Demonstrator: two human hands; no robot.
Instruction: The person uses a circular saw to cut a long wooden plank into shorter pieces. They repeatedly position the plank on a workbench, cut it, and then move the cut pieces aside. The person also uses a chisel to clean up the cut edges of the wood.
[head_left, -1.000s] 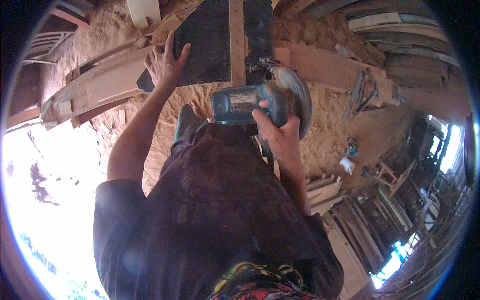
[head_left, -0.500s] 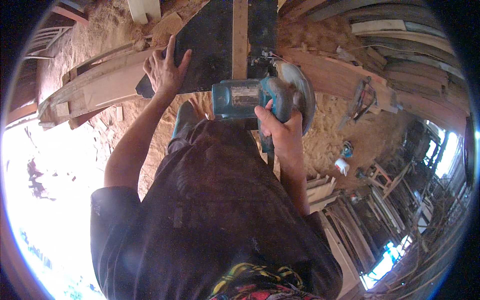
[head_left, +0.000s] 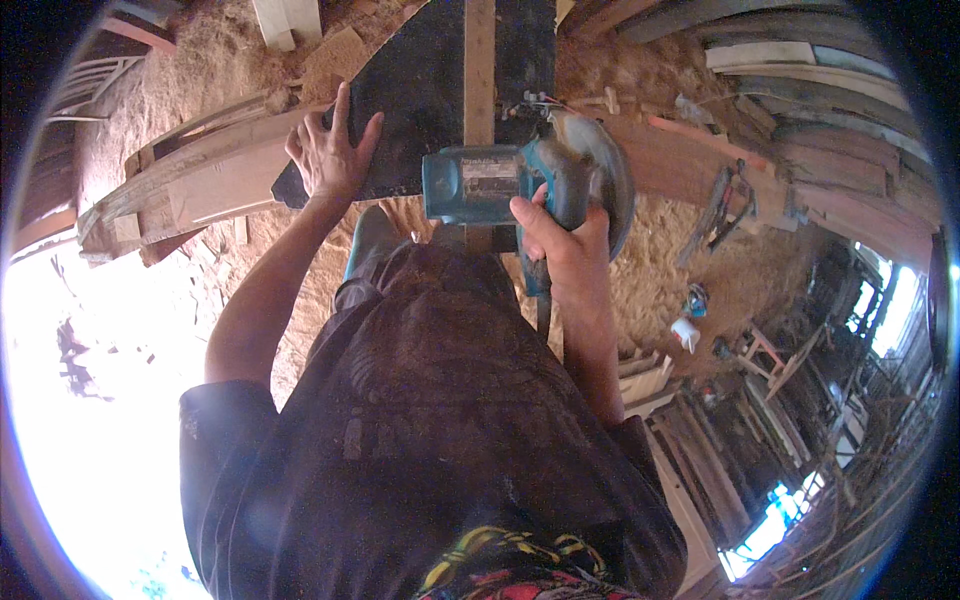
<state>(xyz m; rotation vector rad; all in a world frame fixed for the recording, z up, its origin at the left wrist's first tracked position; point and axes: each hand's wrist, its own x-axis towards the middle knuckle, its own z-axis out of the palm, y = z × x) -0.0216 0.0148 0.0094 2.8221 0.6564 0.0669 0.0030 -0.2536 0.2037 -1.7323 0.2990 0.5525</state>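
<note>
A teal circular saw (head_left: 478, 185) rests over the near edge of a black board (head_left: 410, 105). My right hand (head_left: 570, 245) is wrapped round its rear handle, with the thumb across the top. The saw's dusty round guard (head_left: 605, 165) is on the right side, and the blade's lower part is hidden. A narrow wooden strip (head_left: 480, 75) runs lengthwise along the board, ending under the saw body. Flat on the board's left edge lies my left hand (head_left: 335, 155), fingers spread, holding nothing.
Long planks (head_left: 225, 180) lie under the board to the left, and another beam (head_left: 680, 160) extends right. A hand saw-like tool (head_left: 718, 210) hangs over that beam. Sawdust covers the ground. A white container (head_left: 684, 333) lies at right, near stacked timber (head_left: 700, 470).
The circular saw and my right hand have moved slightly forward, away from my body, along the strip. My left hand stays in nearly the same spot on the board.
</note>
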